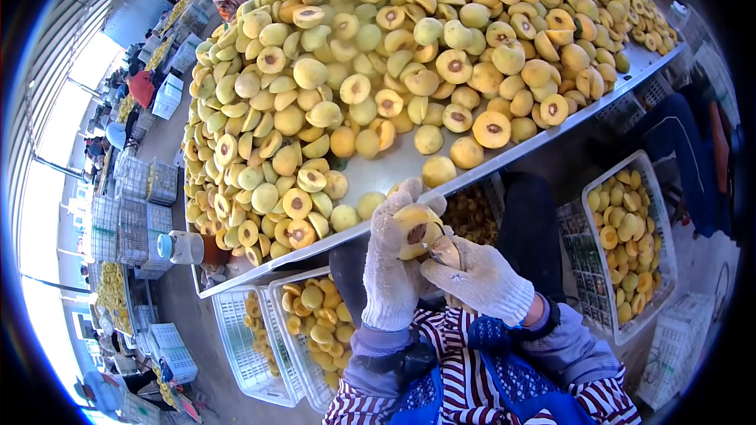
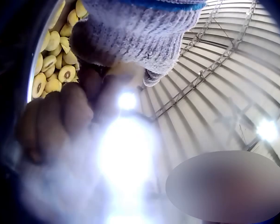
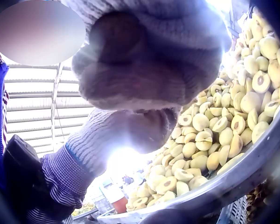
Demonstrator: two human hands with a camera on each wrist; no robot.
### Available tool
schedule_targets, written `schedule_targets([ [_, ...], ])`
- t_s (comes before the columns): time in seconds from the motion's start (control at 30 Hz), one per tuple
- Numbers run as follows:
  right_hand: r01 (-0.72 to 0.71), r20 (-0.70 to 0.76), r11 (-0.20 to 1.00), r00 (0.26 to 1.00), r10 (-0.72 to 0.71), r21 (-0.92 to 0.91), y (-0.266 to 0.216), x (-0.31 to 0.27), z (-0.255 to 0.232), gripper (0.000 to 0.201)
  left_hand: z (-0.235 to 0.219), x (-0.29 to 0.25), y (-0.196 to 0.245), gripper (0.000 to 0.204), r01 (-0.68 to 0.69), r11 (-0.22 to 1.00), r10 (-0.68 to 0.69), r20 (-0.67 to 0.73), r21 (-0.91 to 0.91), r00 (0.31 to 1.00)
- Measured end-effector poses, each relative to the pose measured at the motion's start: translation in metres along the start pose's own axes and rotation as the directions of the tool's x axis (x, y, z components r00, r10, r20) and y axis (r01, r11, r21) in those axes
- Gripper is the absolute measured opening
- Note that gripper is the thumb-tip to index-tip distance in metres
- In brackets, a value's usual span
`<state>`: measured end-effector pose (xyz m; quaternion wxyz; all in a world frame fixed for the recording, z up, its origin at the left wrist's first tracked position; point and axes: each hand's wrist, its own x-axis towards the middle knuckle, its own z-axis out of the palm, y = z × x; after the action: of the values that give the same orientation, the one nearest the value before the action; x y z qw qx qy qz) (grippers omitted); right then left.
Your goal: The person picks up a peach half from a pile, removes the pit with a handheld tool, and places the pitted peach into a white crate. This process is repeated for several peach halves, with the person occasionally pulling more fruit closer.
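Note:
In the head view my left hand (image 1: 403, 220), in a white knit glove, grips a halved yellow peach (image 1: 413, 219) just below the table's front edge. My gloved right hand (image 1: 450, 258) holds a small metal tool (image 1: 446, 251) whose tip is against the peach's pit hollow. The two hands touch each other. In the right wrist view the right glove (image 3: 149, 70) fills the frame and the tool is hidden. In the left wrist view the left glove (image 2: 140, 32) shows at the top; glare washes out the rest.
A metal table (image 1: 394, 169) carries a big heap of halved peaches (image 1: 378, 71). Below its edge stand white plastic crates with peach halves: one (image 1: 311, 330) at my left knee, another (image 1: 630, 244) to the right. A lidded jar (image 1: 181, 247) stands at the table's left corner.

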<state>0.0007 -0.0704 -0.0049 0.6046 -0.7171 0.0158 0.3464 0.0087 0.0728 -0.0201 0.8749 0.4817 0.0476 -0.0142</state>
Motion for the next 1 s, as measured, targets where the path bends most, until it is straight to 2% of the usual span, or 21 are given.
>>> schedule_targets([
  [0.1, 0.132, -0.055, 0.991, 0.990, -0.132, 0.002, 0.011, 0.002, 0.007, 0.042, 0.007, -0.005, 0.000, 0.065, -0.043, 0.997, 0.045, -0.036, 0.061, 0.998],
  [0.2, 0.211, -0.098, 0.977, 0.973, -0.207, 0.028, 0.007, 0.001, 0.010, 0.021, 0.024, -0.010, 0.000, 0.063, -0.152, 0.971, 0.170, -0.085, 0.187, 0.982],
  [0.23, 0.185, -0.068, 0.981, 0.981, -0.182, 0.050, 0.008, 0.001, 0.010, 0.026, 0.027, -0.010, -0.001, 0.062, -0.198, 0.951, 0.225, -0.094, 0.236, 0.970],
  [0.3, 0.131, -0.006, 0.987, 0.991, -0.131, 0.092, 0.010, 0.000, 0.008, 0.036, 0.021, -0.011, -0.003, 0.060, -0.233, 0.940, 0.249, -0.034, 0.250, 0.968],
  [0.33, 0.093, 0.042, 0.979, 0.994, -0.102, 0.183, 0.008, -0.002, 0.007, 0.033, 0.019, -0.011, -0.004, 0.059, -0.248, 0.935, 0.257, -0.001, 0.255, 0.966],
  [0.4, 0.002, 0.147, 0.936, 0.988, -0.058, 0.352, -0.002, -0.008, 0.003, 0.028, 0.014, -0.008, 0.006, 0.057, -0.210, 0.900, 0.197, 0.075, 0.381, 0.978],
  [0.43, -0.035, 0.188, 0.932, 0.982, -0.036, 0.361, -0.006, -0.009, 0.000, 0.027, 0.012, -0.007, 0.011, 0.056, -0.196, 0.875, 0.164, 0.108, 0.444, 0.980],
  [0.5, -0.109, 0.269, 0.920, 0.963, 0.004, 0.376, -0.011, -0.009, -0.008, 0.025, 0.011, -0.005, 0.013, 0.053, -0.260, 0.787, 0.229, 0.128, 0.560, 0.965],
  [0.53, -0.062, 0.256, 0.924, 0.966, -0.040, 0.378, -0.007, -0.008, -0.008, 0.025, 0.011, -0.003, 0.013, 0.052, -0.291, 0.735, 0.258, 0.145, 0.612, 0.955],
  [0.6, 0.024, 0.234, 0.926, 0.965, -0.120, 0.377, 0.005, -0.005, -0.006, 0.024, 0.008, 0.000, 0.012, 0.036, -0.361, 0.680, 0.305, 0.201, 0.638, 0.931],
  [0.63, -0.005, 0.255, 0.920, 0.961, -0.104, 0.392, 0.006, -0.005, -0.007, 0.025, 0.007, 0.002, 0.012, 0.031, -0.395, 0.650, 0.328, 0.229, 0.650, 0.917],
  [0.73, -0.064, 0.330, 0.902, 0.940, -0.089, 0.428, 0.008, -0.004, -0.014, 0.026, 0.013, 0.010, 0.019, 0.034, -0.636, 0.445, 0.469, 0.441, 0.630, 0.765],
  [0.8, -0.080, 0.398, 0.894, 0.910, -0.115, 0.442, 0.012, -0.005, -0.022, 0.025, 0.013, 0.005, 0.017, 0.035, -0.650, 0.458, 0.447, 0.475, 0.606, 0.758],
  [0.83, -0.059, 0.356, 0.898, 0.928, -0.112, 0.436, 0.013, -0.004, -0.021, 0.025, 0.013, 0.003, 0.016, 0.036, -0.657, 0.464, 0.438, 0.491, 0.594, 0.753],
  [0.87, -0.039, 0.313, 0.901, 0.944, -0.109, 0.432, 0.014, -0.003, -0.019, 0.025, 0.009, 0.005, 0.012, 0.036, -0.655, 0.441, 0.431, 0.496, 0.613, 0.754],
  [0.97, 0.011, 0.202, 0.892, 0.973, -0.114, 0.452, 0.008, -0.003, -0.014, 0.025, 0.011, 0.004, 0.007, 0.035, -0.351, 0.669, 0.242, 0.255, 0.655, 0.936],
  [1.0, 0.026, 0.170, 0.886, 0.978, -0.117, 0.463, 0.005, -0.003, -0.013, 0.025, 0.011, 0.003, 0.005, 0.035, -0.414, 0.637, 0.285, 0.301, 0.651, 0.910],
])
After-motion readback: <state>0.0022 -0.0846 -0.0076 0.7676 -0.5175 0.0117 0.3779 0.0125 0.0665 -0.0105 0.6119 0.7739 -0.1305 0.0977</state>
